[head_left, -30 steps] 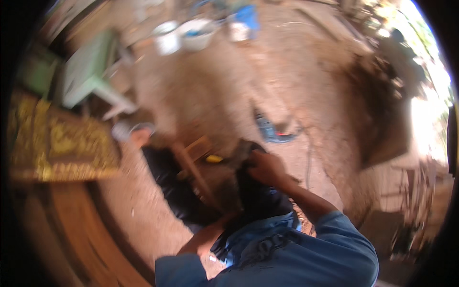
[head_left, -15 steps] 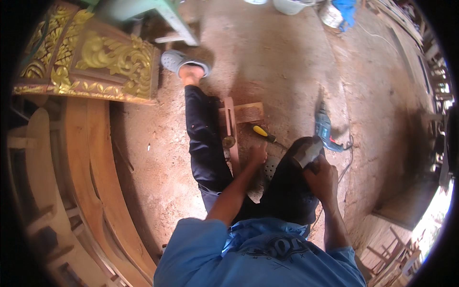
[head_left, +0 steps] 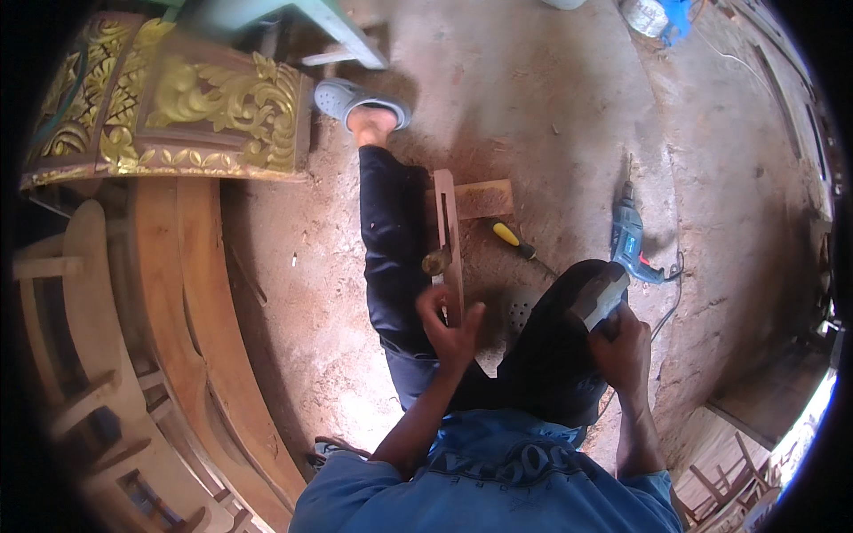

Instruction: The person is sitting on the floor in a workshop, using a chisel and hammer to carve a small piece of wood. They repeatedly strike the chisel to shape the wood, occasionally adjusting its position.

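Observation:
My left hand [head_left: 450, 330] is over the near end of a slotted wooden bar [head_left: 450, 226], its thumb and fingers spread, apparently holding nothing. Just beyond its fingers, a round wooden handle end [head_left: 435, 261] stands by the bar; the rest of that tool is mostly hidden. The bar lies alongside my left leg, against a short wooden block [head_left: 484, 198]. My right hand [head_left: 620, 345] is closed round the dark handle of a tool with a broad grey metal head [head_left: 601, 298], held above my right knee; its exact kind is unclear.
A yellow-and-black screwdriver [head_left: 515, 241] and a blue corded drill [head_left: 628, 233] lie on the floor. At left stand curved wooden boards [head_left: 164, 284] and a gold-carved panel [head_left: 222, 111]. A pale green stand [head_left: 342, 31] is beyond my left foot, and a dark board [head_left: 764, 400] is at right.
My left hand has moved back and left from beside the screwdriver to the slotted bar, its fingers spreading. My right hand keeps the tool over my knee. The whole view has shifted slightly.

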{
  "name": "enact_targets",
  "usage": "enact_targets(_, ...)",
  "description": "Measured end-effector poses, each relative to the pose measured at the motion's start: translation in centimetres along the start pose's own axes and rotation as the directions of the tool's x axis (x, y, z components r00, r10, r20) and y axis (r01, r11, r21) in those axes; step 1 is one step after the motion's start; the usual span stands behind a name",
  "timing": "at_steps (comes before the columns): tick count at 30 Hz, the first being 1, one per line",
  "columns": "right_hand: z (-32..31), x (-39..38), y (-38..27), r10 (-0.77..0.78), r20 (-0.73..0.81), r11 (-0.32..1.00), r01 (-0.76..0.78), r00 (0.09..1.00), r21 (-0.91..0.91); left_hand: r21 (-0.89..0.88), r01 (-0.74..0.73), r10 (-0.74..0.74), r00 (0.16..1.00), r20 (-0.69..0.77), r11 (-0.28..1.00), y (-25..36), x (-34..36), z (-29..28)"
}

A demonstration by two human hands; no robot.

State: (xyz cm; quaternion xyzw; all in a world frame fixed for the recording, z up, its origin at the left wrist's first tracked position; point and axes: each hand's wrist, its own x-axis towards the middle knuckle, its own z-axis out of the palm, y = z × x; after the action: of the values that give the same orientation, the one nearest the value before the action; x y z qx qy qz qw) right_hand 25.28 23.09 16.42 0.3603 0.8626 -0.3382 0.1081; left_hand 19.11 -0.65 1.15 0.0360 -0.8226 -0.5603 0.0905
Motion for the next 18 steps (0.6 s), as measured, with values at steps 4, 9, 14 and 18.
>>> enact_targets(4,-0.1,-0.3,-0.1,-0.074,-0.013,0.997,0.074,0.997,-0.016,-0.035,-0.163,0.161,0.986,-0.051,0.986,-1.7,7.9,2.1)
enact_targets(9,-0.5,-0.6,0.7,-0.121,-0.045,0.986,0.115,0.992,-0.118,-0.084,0.350,-0.310,0.899,0.308,0.933,2.6,21.9,7.4)
enact_targets(14,-0.1,-0.9,1.4,-0.019,-0.142,1.000,0.022,0.990,0.021,-0.512,0.257,-0.087,0.939,0.332,0.820,6.7,24.7,8.3)
enact_targets(18,0.1,-0.6,1.0,-0.008,-0.094,1.000,0.009,0.996,0.010,-0.584,0.612,-0.295,0.781,0.550,0.533,2.6,20.0,15.5)
